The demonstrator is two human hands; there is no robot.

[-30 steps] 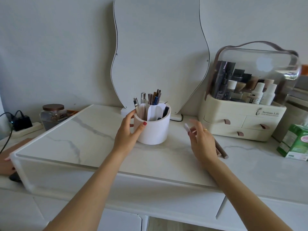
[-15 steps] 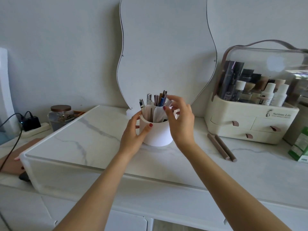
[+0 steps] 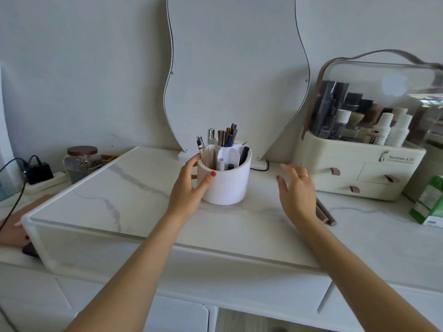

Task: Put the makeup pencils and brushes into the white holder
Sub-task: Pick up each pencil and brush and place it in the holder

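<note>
Fingers of left hand (image 3: pixel 189 188) wrapped on white holder (image 3: pixel 225 183), thumb on front wall. Right hand (image 3: pixel 297 190) spread, empty, above two brown pencils (image 3: pixel 326 215) on marble top (image 3: pixel 143 207).

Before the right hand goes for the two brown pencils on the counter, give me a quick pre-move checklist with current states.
1. White holder steadied: ok, the left hand wraps its side.
2. Right hand free to grasp: ok, fingers spread, nothing held.
3. Brown pencils located: ok, two lie side by side on the counter, partly hidden under the right hand.
4. Room in the holder: ok, front compartments hold few items; the back one looks crowded.
5. Path from pencils to holder: ok, bare counter between them.
6. Which way the pencil tips point: cannot tell, far ends are covered.
</note>
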